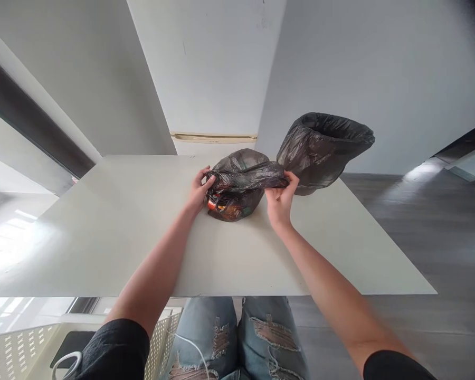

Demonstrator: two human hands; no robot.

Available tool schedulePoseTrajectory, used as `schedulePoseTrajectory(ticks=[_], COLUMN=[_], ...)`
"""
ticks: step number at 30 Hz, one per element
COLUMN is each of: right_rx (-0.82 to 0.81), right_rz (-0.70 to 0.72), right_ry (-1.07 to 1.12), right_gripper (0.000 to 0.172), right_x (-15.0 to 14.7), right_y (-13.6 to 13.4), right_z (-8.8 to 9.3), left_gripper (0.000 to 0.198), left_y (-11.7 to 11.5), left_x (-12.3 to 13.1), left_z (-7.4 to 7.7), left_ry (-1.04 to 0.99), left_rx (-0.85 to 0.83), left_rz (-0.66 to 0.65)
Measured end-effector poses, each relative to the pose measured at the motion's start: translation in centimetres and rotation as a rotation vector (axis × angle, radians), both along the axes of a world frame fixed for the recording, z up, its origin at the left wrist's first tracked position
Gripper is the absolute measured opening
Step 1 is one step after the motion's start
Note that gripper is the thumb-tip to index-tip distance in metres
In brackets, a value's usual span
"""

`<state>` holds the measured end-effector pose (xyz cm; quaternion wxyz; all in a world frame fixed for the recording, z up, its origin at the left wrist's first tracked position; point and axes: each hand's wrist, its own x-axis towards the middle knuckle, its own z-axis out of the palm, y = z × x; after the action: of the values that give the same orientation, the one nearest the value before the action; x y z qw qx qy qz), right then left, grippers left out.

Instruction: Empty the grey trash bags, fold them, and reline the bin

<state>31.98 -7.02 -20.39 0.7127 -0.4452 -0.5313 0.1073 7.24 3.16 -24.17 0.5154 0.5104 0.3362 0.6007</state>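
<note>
A black plastic bag with things inside lies on the white table. Orange and red shapes show dimly through its thin film; what they are I cannot make out. My left hand grips the left end of the bag's gathered mouth. The right end of that mouth is pinched in my right hand, so the edge stretches between the two. Just beyond my right hand stands a bin lined with a black bag, its opening facing up.
Below the table's front edge at left is a cream perforated basket holding a dark flat object. A white cable runs over my jeans. A white refrigerator-like panel rises behind the table. Grey floor lies to the right.
</note>
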Motion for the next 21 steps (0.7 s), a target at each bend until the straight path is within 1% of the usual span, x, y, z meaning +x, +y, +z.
schedulePoseTrajectory(ticks=[3, 4, 5, 6, 7, 9, 10, 11, 12, 13, 14, 16, 19, 21], right_rx=[0.069, 0.070, 0.062, 0.043, 0.014, -0.036, -0.051, -0.061, -0.066, -0.067, -0.073, -0.112, -0.205, -0.234], right_rz=[-0.209, -0.236, -0.222, -0.157, -0.041, 0.263, 0.396, 0.484, 0.516, 0.498, 0.446, 0.295, 0.038, -0.096], right_ry=[-0.078, -0.108, -0.132, -0.148, -0.159, -0.201, -0.238, -0.291, -0.354, -0.419, -0.478, -0.577, -0.701, -0.775], right_gripper=[0.034, 0.036, 0.042, 0.049, 0.055, 0.064, 0.066, 0.065, 0.059, 0.051, 0.045, 0.041, 0.036, 0.023], right_x=[-0.1, 0.0, 0.1, 0.1, 0.2, 0.1, 0.0, -0.2, -0.4, -0.6, -0.7, -0.8, 0.0, 0.9], right_y=[-1.0, -1.4, -1.7, -2.0, -2.3, -2.8, -2.9, -3.1, -3.1, -3.0, -2.9, -2.3, -1.1, -0.3], right_z=[0.3, 0.4, 0.3, 0.3, 0.2, 0.4, 0.5, 0.7, 0.9, 1.0, 1.1, 0.9, -0.1, -0.7], left_gripper=[0.043, 0.041, 0.040, 0.039, 0.039, 0.039, 0.039, 0.038, 0.038, 0.037, 0.038, 0.038, 0.041, 0.042], left_y=[-0.1, -0.2, -0.3, -0.5, -0.7, -1.0, -1.1, -1.1, -1.1, -1.1, -1.0, -0.9, -0.8, -0.8], left_x=[0.1, 0.2, 0.3, 0.4, 0.5, 0.6, 0.7, 0.6, 0.6, 0.6, 0.5, 0.4, 0.3, 0.3], left_z=[0.2, 0.3, 0.4, 0.5, 0.6, 0.9, 1.0, 1.1, 1.1, 1.1, 1.1, 1.1, 1.0, 1.0], left_ry=[-0.036, -0.059, -0.087, -0.116, -0.140, -0.163, -0.168, -0.172, -0.176, -0.180, -0.184, -0.188, -0.192, -0.200], left_rx=[-0.014, -0.019, -0.022, -0.028, -0.036, -0.051, -0.059, -0.067, -0.078, -0.089, -0.100, -0.125, -0.145, -0.139], left_rz=[-0.028, -0.045, -0.055, -0.054, -0.042, -0.002, 0.016, 0.027, 0.031, 0.032, 0.032, 0.030, 0.020, 0.004])
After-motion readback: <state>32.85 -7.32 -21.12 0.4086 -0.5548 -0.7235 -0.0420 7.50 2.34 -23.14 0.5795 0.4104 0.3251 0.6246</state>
